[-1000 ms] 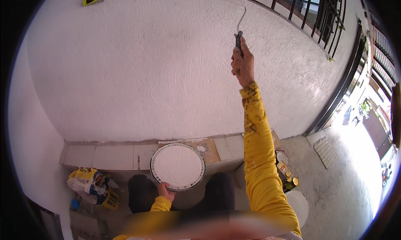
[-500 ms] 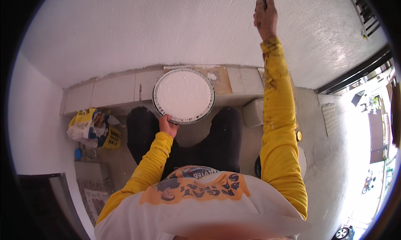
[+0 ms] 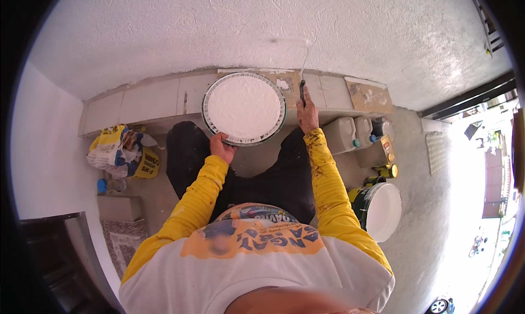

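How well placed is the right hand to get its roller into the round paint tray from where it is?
Probably yes. The right hand grips the roller handle just beside the round paint tray, which the left hand holds up; nothing lies between them.

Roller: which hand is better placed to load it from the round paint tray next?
Probably the right. The right hand already grips the roller handle, just beside the tray's rim. The left hand holds the round paint tray by its near edge, steadying it.

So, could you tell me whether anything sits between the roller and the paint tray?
Nothing visible does. The right hand holds the roller just right of the tray, which the left hand grips by its rim.
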Demonstrator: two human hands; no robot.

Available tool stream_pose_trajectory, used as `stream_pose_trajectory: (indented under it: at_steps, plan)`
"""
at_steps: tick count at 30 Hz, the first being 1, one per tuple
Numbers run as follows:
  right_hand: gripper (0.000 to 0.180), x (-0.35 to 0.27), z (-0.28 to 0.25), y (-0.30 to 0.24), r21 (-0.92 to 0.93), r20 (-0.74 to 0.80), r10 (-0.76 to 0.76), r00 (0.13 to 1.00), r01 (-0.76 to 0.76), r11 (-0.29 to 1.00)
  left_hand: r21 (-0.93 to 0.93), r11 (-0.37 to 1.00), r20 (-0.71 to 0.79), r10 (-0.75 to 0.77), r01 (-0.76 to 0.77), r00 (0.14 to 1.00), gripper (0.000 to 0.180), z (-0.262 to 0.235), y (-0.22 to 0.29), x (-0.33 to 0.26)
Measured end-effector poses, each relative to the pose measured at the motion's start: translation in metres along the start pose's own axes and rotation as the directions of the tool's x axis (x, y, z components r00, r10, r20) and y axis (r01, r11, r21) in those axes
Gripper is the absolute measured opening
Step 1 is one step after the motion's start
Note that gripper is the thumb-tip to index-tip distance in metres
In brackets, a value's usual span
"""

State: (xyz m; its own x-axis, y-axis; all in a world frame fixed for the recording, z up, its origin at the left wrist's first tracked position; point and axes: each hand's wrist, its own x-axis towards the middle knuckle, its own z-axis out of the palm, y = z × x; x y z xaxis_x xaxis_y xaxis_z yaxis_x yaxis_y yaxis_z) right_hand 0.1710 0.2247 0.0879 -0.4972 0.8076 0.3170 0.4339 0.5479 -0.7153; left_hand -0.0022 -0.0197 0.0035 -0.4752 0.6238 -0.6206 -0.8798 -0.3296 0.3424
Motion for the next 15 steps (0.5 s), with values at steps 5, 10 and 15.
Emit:
stream_pose_trajectory:
  at_steps: [5, 10, 15]
  plan:
    - [0.054, 0.001, 0.008, 0.037, 0.108, 0.232, 0.297, 0.926, -0.328, 0.938, -0.050, 0.998, -0.015, -0.030, 0.029, 0.999, 0.042, 0.003, 0.002, 0.000]
    - [0.052, 0.045, -0.029, 0.007, 0.219, 0.425, 0.401, 0.812, -0.522, 0.824, -0.027, 1.000, 0.017, -0.010, 0.010, 1.000, 0.039, 0.000, 0.002, -0.003]
    - [0.043, 0.052, -0.064, -0.022, 0.418, 0.350, 0.319, 0.881, -0.452, 0.788, -0.018, 1.000, 0.031, -0.020, 0.021, 0.999, 0.038, -0.002, 0.003, 0.001]
